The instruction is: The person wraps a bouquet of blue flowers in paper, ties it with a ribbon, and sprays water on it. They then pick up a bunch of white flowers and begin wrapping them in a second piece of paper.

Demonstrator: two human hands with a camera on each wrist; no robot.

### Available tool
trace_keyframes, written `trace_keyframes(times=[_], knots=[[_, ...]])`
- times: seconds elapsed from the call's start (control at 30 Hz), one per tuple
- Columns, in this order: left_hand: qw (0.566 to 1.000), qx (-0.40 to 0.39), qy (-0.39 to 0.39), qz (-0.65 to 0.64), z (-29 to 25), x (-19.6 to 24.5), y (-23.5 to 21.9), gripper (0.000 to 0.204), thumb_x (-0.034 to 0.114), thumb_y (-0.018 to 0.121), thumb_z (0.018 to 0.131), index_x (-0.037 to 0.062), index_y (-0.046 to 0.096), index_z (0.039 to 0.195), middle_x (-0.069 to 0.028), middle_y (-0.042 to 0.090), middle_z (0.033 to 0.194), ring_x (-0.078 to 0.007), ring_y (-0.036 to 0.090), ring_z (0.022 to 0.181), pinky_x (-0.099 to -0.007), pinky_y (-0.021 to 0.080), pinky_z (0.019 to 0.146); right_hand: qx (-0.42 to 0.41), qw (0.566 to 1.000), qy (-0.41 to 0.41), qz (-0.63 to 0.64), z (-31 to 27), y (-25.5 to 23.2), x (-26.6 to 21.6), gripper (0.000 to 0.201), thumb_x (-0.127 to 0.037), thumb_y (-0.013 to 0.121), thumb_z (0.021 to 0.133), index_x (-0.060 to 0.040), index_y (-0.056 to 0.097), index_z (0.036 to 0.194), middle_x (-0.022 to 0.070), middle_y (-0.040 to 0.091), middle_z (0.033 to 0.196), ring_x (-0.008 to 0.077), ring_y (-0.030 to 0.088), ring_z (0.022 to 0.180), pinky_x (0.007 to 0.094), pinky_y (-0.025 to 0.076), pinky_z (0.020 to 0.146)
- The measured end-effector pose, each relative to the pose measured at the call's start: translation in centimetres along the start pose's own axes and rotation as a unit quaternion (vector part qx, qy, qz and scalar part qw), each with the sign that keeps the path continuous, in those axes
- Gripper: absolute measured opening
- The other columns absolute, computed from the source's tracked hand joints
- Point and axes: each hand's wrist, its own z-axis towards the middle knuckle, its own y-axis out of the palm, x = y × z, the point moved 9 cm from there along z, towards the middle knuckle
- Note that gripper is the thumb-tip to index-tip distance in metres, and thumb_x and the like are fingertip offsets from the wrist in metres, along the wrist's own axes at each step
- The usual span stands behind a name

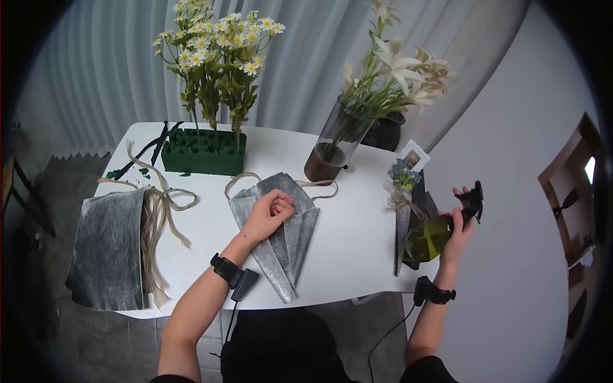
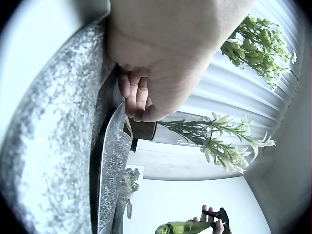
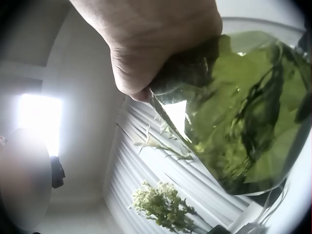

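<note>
My right hand [image 1: 456,239] grips a green, see-through spray bottle [image 1: 426,242] by its neck, over the table's right end. Its black trigger head [image 1: 474,203] sticks up past the fingers, and in the right wrist view the faceted green body [image 3: 248,122] fills much of the picture. My left hand [image 1: 269,214] rests, fingers loosely curled, on a folded grey flower sleeve [image 1: 305,226] with beige cord handles. In the left wrist view those fingers [image 2: 134,95] hang by the sleeve's upper opening and hold nothing.
Green foam with daisies [image 1: 204,153] and a glass vase of lilies [image 1: 338,131] stand at the back. More grey sleeves [image 1: 105,249] with cords lie left on the white table [image 1: 351,223]. Beside the bottle is a small blue posy [image 1: 403,179] in a narrow grey sleeve.
</note>
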Motion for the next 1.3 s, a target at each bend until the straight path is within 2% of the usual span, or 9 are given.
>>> trace_keyframes(times=[0.03, 0.1, 0.33, 0.4, 0.53, 0.83, 0.87, 1.2, 1.3], knots=[[1.000, -0.001, 0.002, -0.003, 0.0, -0.1, 0.0, 0.016, 0.002, 0.069, 0.091, 0.0002, 0.062, 0.105, 0.0037, 0.061, 0.086, -0.0009, 0.050, 0.074, -0.0163, 0.043, 0.069, 0.003, 1.000, -0.003, 0.001, -0.1, -1.3, 0.7, 0.050, -0.013, 0.057, 0.100, 0.0006, 0.043, 0.147, 0.0109, 0.057, 0.139, 0.0154, 0.065, 0.087, 0.0295, 0.055, 0.080], [1.000, -0.001, 0.003, 0.000, 0.1, -0.1, -0.1, 0.016, 0.002, 0.069, 0.091, 0.0003, 0.062, 0.105, 0.0035, 0.062, 0.087, -0.0012, 0.051, 0.074, -0.0165, 0.043, 0.069, 0.093, 0.995, -0.007, -0.038, -0.5, -5.1, 2.3, 0.046, -0.015, 0.059, 0.101, 0.0001, 0.047, 0.143, 0.0088, 0.058, 0.138, 0.0132, 0.062, 0.095, 0.0288, 0.055, 0.080], [1.000, 0.003, -0.006, 0.009, 0.0, -0.1, -0.1, 0.016, 0.004, 0.069, 0.091, 0.0008, 0.062, 0.106, 0.0027, 0.062, 0.088, -0.0021, 0.052, 0.076, -0.0172, 0.043, 0.070, 0.161, 0.974, 0.001, -0.160, -2.7, -13.3, 9.5, 0.040, -0.016, 0.060, 0.102, 0.0007, 0.053, 0.138, 0.0079, 0.060, 0.133, 0.0152, 0.059, 0.107, 0.0298, 0.049, 0.091], [1.000, 0.003, -0.006, 0.009, 0.0, -0.1, -0.1, 0.016, 0.004, 0.069, 0.092, 0.0009, 0.062, 0.106, 0.0027, 0.063, 0.088, -0.0022, 0.053, 0.077, -0.0173, 0.044, 0.070, 0.148, 0.956, -0.038, -0.250, -3.2, -13.7, 10.0, 0.042, -0.017, 0.061, 0.102, 0.0007, 0.052, 0.139, 0.0080, 0.061, 0.131, 0.0172, 0.057, 0.112, 0.0301, 0.045, 0.097], [1.000, 0.003, -0.003, -0.002, 0.0, -0.3, -0.3, 0.015, 0.005, 0.069, 0.092, 0.0012, 0.062, 0.106, 0.0027, 0.063, 0.088, -0.0023, 0.055, 0.078, -0.0172, 0.045, 0.072, 0.151, 0.962, -0.028, -0.227, -4.1, -13.4, 11.7, 0.043, -0.017, 0.062, 0.102, 0.0011, 0.051, 0.140, 0.0082, 0.062, 0.129, 0.0175, 0.057, 0.114, 0.0306, 0.043, 0.100], [1.000, 0.001, -0.018, 0.017, 0.0, -0.1, -0.2, 0.015, 0.005, 0.067, 0.094, 0.0008, 0.062, 0.107, 0.0027, 0.063, 0.087, -0.0020, 0.056, 0.079, -0.0173, 0.045, 0.073, 0.163, 0.970, -0.018, -0.182, -4.5, -12.4, 13.0, 0.046, -0.015, 0.060, 0.102, 0.0007, 0.047, 0.143, 0.0095, 0.058, 0.135, 0.0153, 0.059, 0.104, 0.0290, 0.056, 0.081], [1.000, -0.002, -0.017, 0.020, 0.0, 0.0, -0.1, 0.015, 0.005, 0.067, 0.094, 0.0008, 0.062, 0.107, 0.0027, 0.063, 0.087, -0.0019, 0.056, 0.079, -0.0172, 0.045, 0.072, 0.193, 0.969, -0.008, -0.154, -4.6, -12.6, 12.8, 0.038, -0.020, 0.063, 0.101, 0.0036, 0.059, 0.131, 0.0112, 0.063, 0.130, 0.0207, 0.056, 0.120, 0.0323, 0.038, 0.106], [0.999, -0.013, -0.026, 0.025, -0.1, -0.6, -0.2, 0.018, 0.005, 0.068, 0.095, 0.0010, 0.060, 0.111, 0.0010, 0.065, 0.092, -0.0044, 0.060, 0.086, -0.0197, 0.049, 0.082, 0.168, 0.959, -0.027, -0.228, -3.9, -11.3, 12.0, 0.046, -0.017, 0.059, 0.101, 0.0010, 0.048, 0.142, 0.0141, 0.057, 0.137, 0.0271, 0.051, 0.127, 0.0359, 0.036, 0.110], [1.000, -0.003, -0.015, 0.008, -0.1, -0.2, -0.1, 0.017, 0.005, 0.069, 0.094, 0.0005, 0.061, 0.109, 0.0026, 0.064, 0.089, -0.0016, 0.056, 0.080, -0.0169, 0.046, 0.075, 0.165, 0.959, -0.023, -0.230, -3.8, -11.1, 12.2, 0.047, -0.019, 0.059, 0.102, 0.0011, 0.046, 0.143, 0.0150, 0.056, 0.137, 0.0288, 0.051, 0.129, 0.0371, 0.035, 0.111]])
